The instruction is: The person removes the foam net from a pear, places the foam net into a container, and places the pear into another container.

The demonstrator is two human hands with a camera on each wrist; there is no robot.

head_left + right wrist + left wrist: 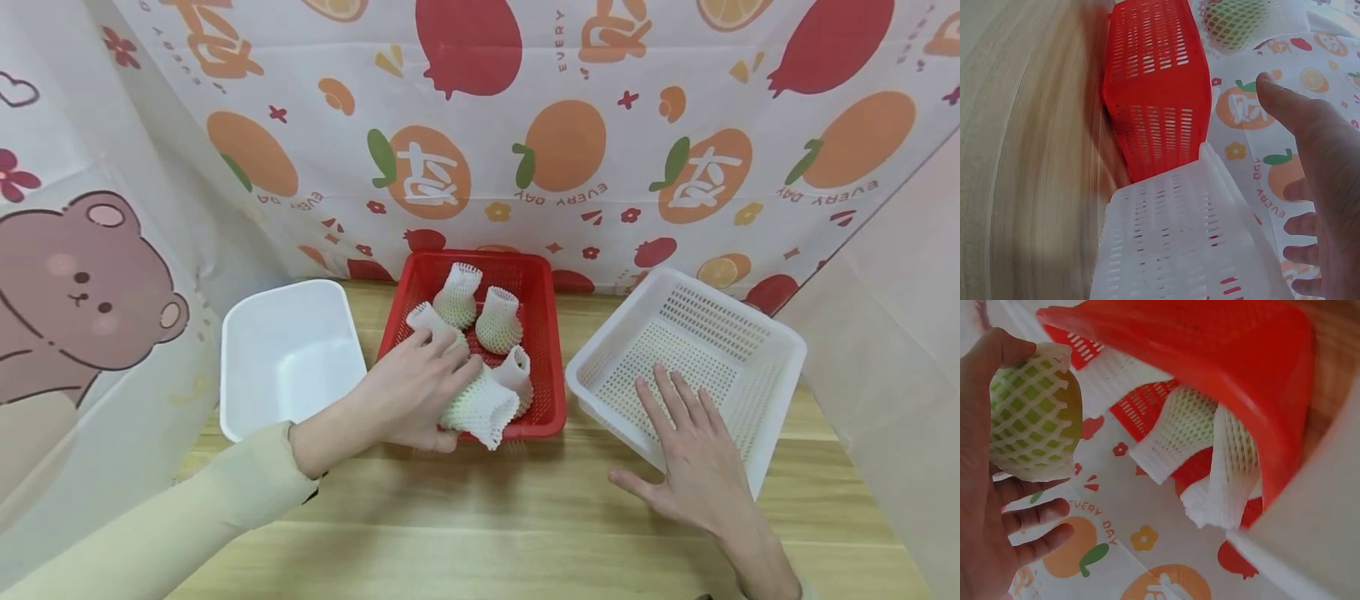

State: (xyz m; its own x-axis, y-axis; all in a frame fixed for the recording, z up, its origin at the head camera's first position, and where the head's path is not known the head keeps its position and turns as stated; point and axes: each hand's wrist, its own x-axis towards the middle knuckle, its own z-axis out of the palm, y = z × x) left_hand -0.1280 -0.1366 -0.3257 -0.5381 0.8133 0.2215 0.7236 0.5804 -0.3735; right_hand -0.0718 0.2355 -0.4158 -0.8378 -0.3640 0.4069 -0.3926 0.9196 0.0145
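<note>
My left hand is over the front of the red basket, gripping a green fruit in a white foam net. In the left wrist view, thumb and fingers wrap the netted fruit, whose bare green side shows past the net's edge. More fruits in foam nets stand inside the red basket, among them one at the back and one on the right. Over the near part of the white slotted basket, my right hand spreads its fingers and holds nothing.
A smooth white bin stands left of the red basket, close to its side. All three containers sit on a wooden table. A fruit-print cloth hangs behind, and a bear-print cloth is on the left.
</note>
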